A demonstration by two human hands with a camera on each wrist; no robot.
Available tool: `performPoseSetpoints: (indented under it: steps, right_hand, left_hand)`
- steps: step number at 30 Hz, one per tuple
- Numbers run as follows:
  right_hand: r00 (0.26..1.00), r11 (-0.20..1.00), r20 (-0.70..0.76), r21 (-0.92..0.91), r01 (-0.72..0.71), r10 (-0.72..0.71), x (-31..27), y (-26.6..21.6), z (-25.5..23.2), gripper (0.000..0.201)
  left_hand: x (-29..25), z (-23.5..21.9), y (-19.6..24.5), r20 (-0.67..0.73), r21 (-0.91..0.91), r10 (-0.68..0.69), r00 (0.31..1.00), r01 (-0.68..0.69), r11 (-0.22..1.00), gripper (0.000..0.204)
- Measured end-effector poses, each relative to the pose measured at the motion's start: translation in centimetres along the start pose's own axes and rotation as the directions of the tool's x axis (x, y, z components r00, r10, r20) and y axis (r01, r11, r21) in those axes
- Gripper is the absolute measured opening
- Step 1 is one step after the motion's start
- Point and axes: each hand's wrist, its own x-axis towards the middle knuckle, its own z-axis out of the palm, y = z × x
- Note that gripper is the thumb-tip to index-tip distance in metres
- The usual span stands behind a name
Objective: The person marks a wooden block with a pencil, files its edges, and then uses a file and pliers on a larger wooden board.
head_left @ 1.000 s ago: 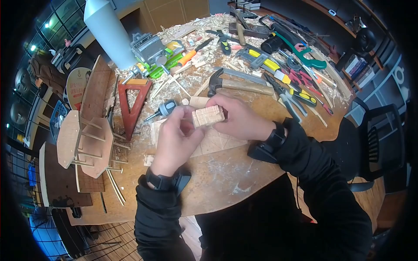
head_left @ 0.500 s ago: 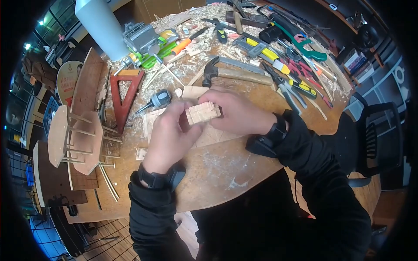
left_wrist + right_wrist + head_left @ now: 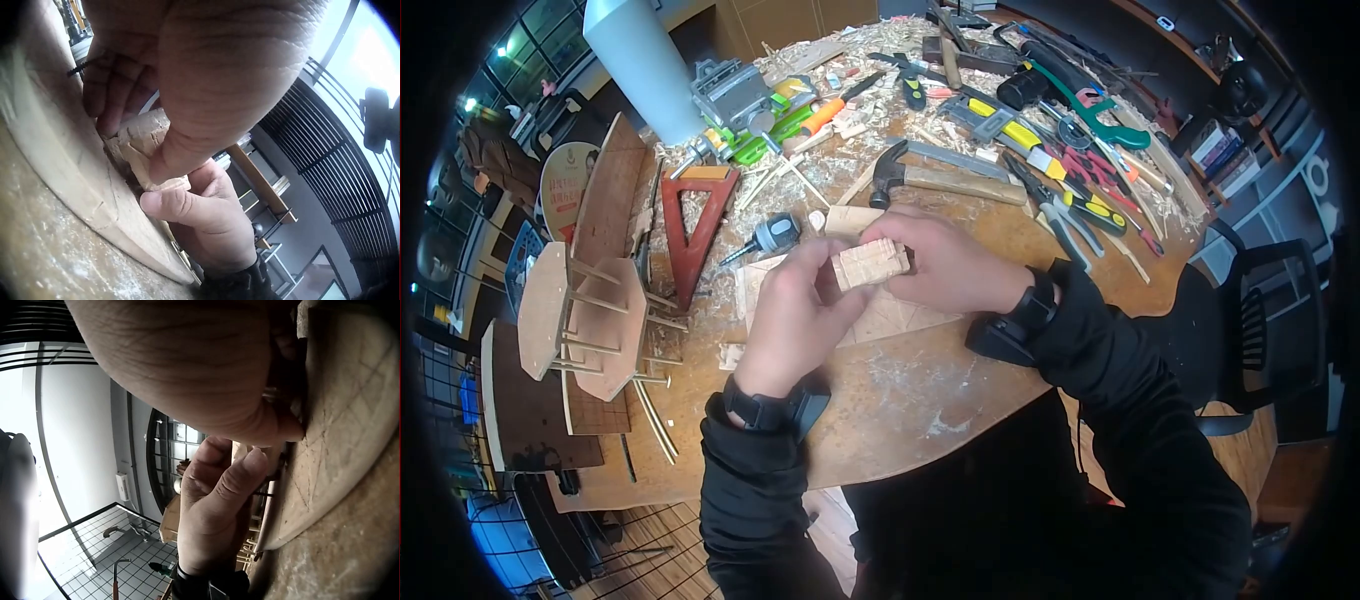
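A small pale wooden block (image 3: 870,264) with rough, notched faces is held between both hands, close over a flat wooden board (image 3: 890,322). My left hand (image 3: 785,315) grips the block's left end with thumb and fingers. From the other side, my right hand (image 3: 950,262) pinches its right end. In the left wrist view the thumbs press near each other on the block (image 3: 140,147). Pencil lines cross the board (image 3: 337,425) in the right wrist view. Part of the block is hidden behind the fingers.
Beyond the hands lie a hammer (image 3: 950,183), a screwdriver-like tool (image 3: 775,234) with a spiral bit, and pliers (image 3: 1068,225). At left are a red triangular square (image 3: 690,240) and a tiered wooden model (image 3: 605,320). A vise (image 3: 735,100) stands behind, among wood shavings.
The head view has shifted slightly. Both hands keep their hold on the block, which is in nearly the same place over the board and tilted only a little differently.
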Motion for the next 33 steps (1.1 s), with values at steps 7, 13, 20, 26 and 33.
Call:
performPoseSetpoints:
  steps: [7, 13, 20, 26, 33]
  right_hand:
    - [0.993, 0.995, 0.057, 0.013, -0.1, 0.099, 0.1, -0.7, -0.3, 0.039]
    - [0.995, 0.996, 0.053, 0.003, -0.087, 0.087, 0.1, -0.6, -0.3, 0.04]
    - [0.997, 0.998, 0.043, -0.004, -0.067, 0.068, 0.0, -0.1, -0.1, 0.04]
    - [0.994, 0.996, 0.055, 0.005, -0.093, 0.092, 0.1, -0.4, -0.2, 0.04]
    - [1.0, 1.0, -0.011, 0.011, 0.004, -0.004, 0.0, 0.2, 0.2, 0.037]
  left_hand:
    - [0.0, -0.6, 1.1, 0.113, 0.045, -0.138, 0.984, 0.133, 0.99, 0.04]
    - [0.0, -0.7, 1.3, 0.118, 0.097, -0.148, 0.982, 0.137, 0.986, 0.042]
    - [0.0, -0.6, 1.1, 0.104, 0.063, -0.167, 0.98, 0.161, 0.985, 0.043]
    - [0.0, -0.7, 1.4, 0.108, 0.114, -0.144, 0.984, 0.131, 0.985, 0.042]
    - [0.0, -0.6, 1.3, 0.099, 0.066, -0.152, 0.983, 0.146, 0.987, 0.041]
